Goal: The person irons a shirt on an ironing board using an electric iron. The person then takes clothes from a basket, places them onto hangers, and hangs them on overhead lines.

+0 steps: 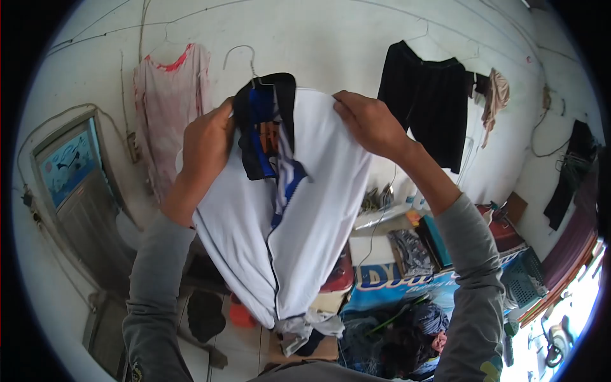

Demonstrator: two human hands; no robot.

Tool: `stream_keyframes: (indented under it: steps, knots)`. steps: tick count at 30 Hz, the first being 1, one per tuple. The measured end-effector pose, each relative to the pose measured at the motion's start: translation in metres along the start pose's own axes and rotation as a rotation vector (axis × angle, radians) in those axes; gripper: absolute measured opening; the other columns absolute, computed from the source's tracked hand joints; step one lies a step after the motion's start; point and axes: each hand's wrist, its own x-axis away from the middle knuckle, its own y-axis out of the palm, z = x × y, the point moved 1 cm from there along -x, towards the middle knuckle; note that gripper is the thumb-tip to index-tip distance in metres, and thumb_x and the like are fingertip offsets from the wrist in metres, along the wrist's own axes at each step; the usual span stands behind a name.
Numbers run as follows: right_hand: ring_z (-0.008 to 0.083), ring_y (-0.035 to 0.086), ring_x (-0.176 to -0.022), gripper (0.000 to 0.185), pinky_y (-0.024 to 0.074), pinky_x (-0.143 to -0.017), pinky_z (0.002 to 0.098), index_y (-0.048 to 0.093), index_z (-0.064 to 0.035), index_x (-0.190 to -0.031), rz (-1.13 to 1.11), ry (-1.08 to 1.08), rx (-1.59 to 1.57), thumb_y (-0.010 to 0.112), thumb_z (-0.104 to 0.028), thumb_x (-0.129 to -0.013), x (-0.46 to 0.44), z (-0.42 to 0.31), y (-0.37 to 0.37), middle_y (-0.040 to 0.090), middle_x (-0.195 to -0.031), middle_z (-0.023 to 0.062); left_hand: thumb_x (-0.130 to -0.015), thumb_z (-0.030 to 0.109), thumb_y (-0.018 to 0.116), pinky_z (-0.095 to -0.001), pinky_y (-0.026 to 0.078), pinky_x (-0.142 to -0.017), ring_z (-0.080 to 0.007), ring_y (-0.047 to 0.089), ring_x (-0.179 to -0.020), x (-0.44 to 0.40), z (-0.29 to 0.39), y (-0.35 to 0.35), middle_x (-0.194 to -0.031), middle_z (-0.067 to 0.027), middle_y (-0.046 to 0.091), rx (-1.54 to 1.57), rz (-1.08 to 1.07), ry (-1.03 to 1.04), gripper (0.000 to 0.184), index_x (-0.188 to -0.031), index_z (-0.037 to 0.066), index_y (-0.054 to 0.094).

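Observation:
A white jacket with a dark collar, blue inside and a front zip hangs in the middle of the view, held up before me. The hook of a wire hanger rises out of its collar. Gripping the jacket beside the collar is my left hand, its fingers closed and partly hidden. My right hand pinches the opposite shoulder, thumb and fingers pressed on the white cloth. The lower part of the jacket narrows toward its hem.
On the wall behind hang a pale pink shirt and black shorts. A table with a blue banner stands at the right, with a heap of clothes below it. A grey door is at the left.

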Motion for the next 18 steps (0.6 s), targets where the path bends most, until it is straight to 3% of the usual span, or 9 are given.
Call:
stream_keyframes:
  steps: [1,4,6,8,9,12,14,16,18]
  knots:
    - [0.0450,0.066,-0.083,0.016,0.0544,-0.077,0.0524,0.059,-0.0011,-0.105,0.050,0.011,-0.019,0.056,-0.017,-0.102,-0.008,0.001,-0.006,0.069,-0.090,0.0246,-0.091,0.008,0.065,-0.0487,0.051,-0.067,-0.0416,0.067,-0.079,-0.011,-0.001,0.006,-0.085,-0.0191,0.069,0.022,0.002,0.030,0.032,-0.123,0.010,0.063]
    - [0.0452,0.066,-0.079,0.015,0.0544,-0.072,0.0535,0.060,-0.0030,-0.104,0.197,-0.040,0.253,0.056,-0.018,-0.102,-0.028,0.024,-0.011,0.069,-0.087,0.0226,-0.092,0.012,0.066,-0.0473,0.052,-0.069,-0.0402,0.068,-0.081,-0.048,-0.019,0.039,-0.090,-0.0175,0.071,0.184,0.130,0.134,0.032,-0.124,0.013,0.064]
    - [0.0452,0.066,-0.075,0.015,0.0541,-0.069,0.0548,0.059,-0.0061,-0.103,0.236,-0.035,0.369,0.054,-0.020,-0.102,-0.050,0.037,-0.028,0.070,-0.088,0.0203,-0.094,0.020,0.069,-0.0471,0.053,-0.074,-0.0396,0.069,-0.088,-0.066,-0.033,0.059,-0.100,-0.0188,0.073,0.204,0.059,0.074,0.039,-0.131,0.012,0.060]
    - [0.0446,0.067,-0.079,0.013,0.0540,-0.071,0.0550,0.058,-0.0088,-0.106,0.296,0.081,0.581,0.052,-0.020,-0.102,-0.074,0.058,-0.050,0.071,-0.089,0.0203,-0.095,0.029,0.070,-0.0473,0.053,-0.083,-0.0398,0.068,-0.099,-0.076,-0.046,0.085,-0.107,-0.0214,0.071,0.254,0.089,0.033,0.054,-0.140,0.007,0.052]
    - [0.0443,0.068,-0.081,0.013,0.0538,-0.072,0.0552,0.057,-0.0095,-0.108,0.274,0.118,0.653,0.050,-0.020,-0.102,-0.086,0.066,-0.062,0.071,-0.090,0.0200,-0.094,0.035,0.070,-0.0491,0.050,-0.093,-0.0407,0.063,-0.114,-0.074,-0.053,0.091,-0.123,-0.0240,0.066,0.264,-0.027,-0.086,0.067,-0.146,0.001,0.045]
    - [0.0443,0.068,-0.085,0.015,0.0533,-0.076,0.0551,0.055,-0.0102,-0.111,0.224,0.170,0.821,0.048,-0.017,-0.101,-0.114,0.094,-0.087,0.072,-0.091,0.0203,-0.096,0.035,0.068,-0.0493,0.045,-0.104,-0.0409,0.056,-0.127,-0.027,-0.090,0.159,-0.137,-0.0241,0.059,0.372,0.044,-0.028,0.067,-0.147,0.000,0.044]
    - [0.0452,0.069,-0.085,0.015,0.0533,-0.076,0.0552,0.055,-0.0102,-0.111,0.168,0.288,0.940,0.047,-0.014,-0.099,-0.130,0.109,-0.094,0.072,-0.092,0.0213,-0.096,0.036,0.068,-0.0490,0.041,-0.111,-0.0407,0.051,-0.134,0.029,-0.105,0.205,-0.148,-0.0238,0.051,0.528,-0.160,-0.069,0.066,-0.147,0.000,0.045]
    - [0.0460,0.069,-0.086,0.016,0.0538,-0.075,0.0553,0.055,-0.0094,-0.111,0.183,0.294,0.978,0.046,-0.012,-0.098,-0.149,0.122,-0.095,0.072,-0.092,0.0232,-0.096,0.035,0.068,-0.0475,0.040,-0.114,-0.0405,0.051,-0.135,0.090,-0.099,0.218,-0.147,-0.0235,0.053,0.566,-0.222,-0.006,0.064,-0.145,-0.001,0.048]
    - [0.0447,0.071,-0.087,0.017,0.0554,-0.075,0.0545,0.056,-0.0088,-0.111,0.223,0.390,1.067,0.046,-0.012,-0.098,-0.170,0.134,-0.092,0.072,-0.092,0.0242,-0.097,0.031,0.068,-0.0454,0.042,-0.112,-0.0393,0.054,-0.133,0.159,-0.096,0.224,-0.144,-0.0233,0.056,0.789,-0.493,-0.101,0.056,-0.141,0.001,0.054]
